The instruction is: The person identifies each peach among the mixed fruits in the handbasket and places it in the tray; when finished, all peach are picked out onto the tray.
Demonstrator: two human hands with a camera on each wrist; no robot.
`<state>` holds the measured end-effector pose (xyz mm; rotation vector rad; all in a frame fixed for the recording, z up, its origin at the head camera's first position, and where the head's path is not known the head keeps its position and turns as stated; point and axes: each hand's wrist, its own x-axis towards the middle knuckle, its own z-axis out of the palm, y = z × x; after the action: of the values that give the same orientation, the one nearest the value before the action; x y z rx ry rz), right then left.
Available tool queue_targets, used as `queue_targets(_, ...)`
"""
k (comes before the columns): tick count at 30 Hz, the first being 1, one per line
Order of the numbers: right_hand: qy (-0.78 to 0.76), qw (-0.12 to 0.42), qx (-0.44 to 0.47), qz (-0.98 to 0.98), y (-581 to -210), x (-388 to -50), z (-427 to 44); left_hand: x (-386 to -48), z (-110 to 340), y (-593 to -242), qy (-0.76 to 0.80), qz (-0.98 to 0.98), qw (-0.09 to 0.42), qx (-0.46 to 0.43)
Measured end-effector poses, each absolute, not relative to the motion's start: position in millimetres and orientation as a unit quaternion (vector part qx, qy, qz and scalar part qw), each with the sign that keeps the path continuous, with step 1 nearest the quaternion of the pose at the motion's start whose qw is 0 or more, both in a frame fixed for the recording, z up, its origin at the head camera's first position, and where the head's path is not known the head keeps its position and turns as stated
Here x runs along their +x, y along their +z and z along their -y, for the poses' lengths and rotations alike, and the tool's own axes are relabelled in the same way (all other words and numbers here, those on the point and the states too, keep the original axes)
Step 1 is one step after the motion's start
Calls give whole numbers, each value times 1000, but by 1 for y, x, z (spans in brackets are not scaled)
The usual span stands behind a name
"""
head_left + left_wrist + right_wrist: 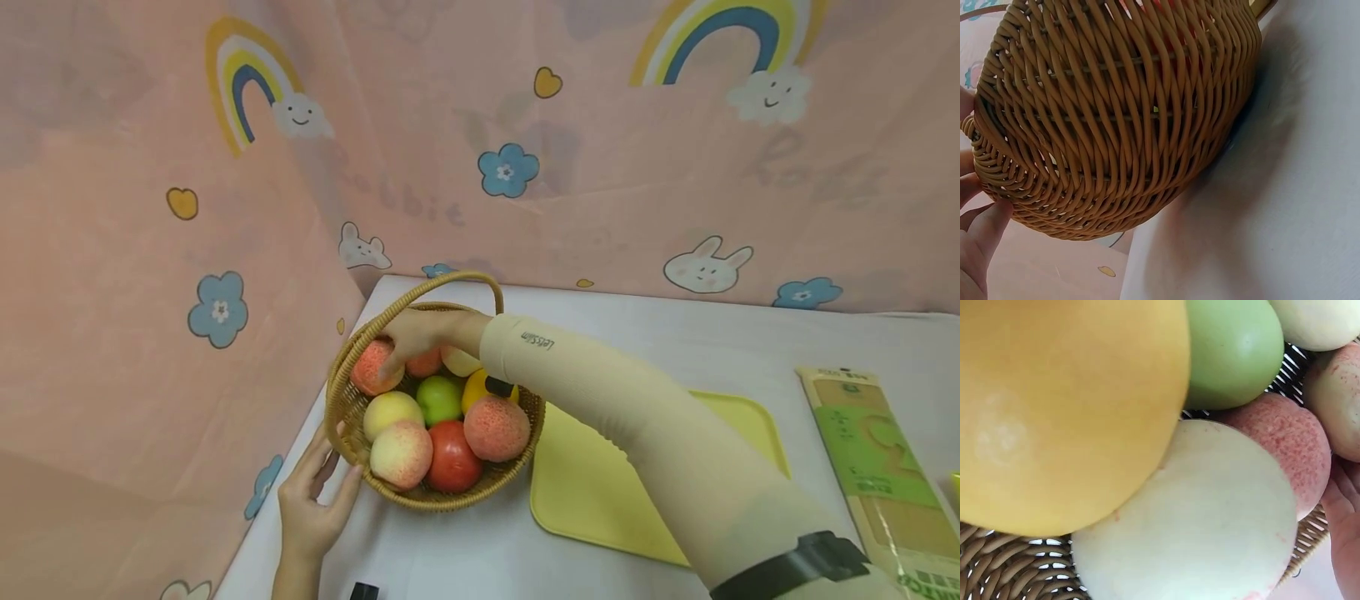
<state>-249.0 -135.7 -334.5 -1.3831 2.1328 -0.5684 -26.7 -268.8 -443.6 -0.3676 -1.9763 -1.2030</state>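
Note:
A round wicker basket (442,503) full of fruit stands in the head view, its tall handle arching over the left and back. My right hand (416,333) reaches under the handle and grips a red-pink peach (366,372) at the basket's left back side; part of the peach is hidden by fingers. With thumb and fingertips, my left hand (311,510) holds the basket's left edge, near the foot of the handle. The left wrist view shows the woven side (1116,119) close up, with the thumb (988,228) against it.
Around the peach lie a green fruit (439,400), a red tomato-like fruit (454,458), a yellow fruit (1066,412) and more peaches (497,428). A yellow tray (592,492) lies under the right forearm. Farther right is a green-and-tan package (877,450). Patterned pink cloth hangs behind.

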Motion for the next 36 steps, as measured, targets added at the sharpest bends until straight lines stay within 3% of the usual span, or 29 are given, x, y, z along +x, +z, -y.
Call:
queue_targets(11,-198,236,-509,-804,-343,-250,137,-30,266,-446,-473,781,385,-136)
queue_targets(20,-274,225,-507,-785,-340,-252,125,-31,259,-425,-473,779,383,-150)
queue_targets(36,-280,225,-525,-772,-304,-227,88,-28,275,-443,-483,782,367,-144)
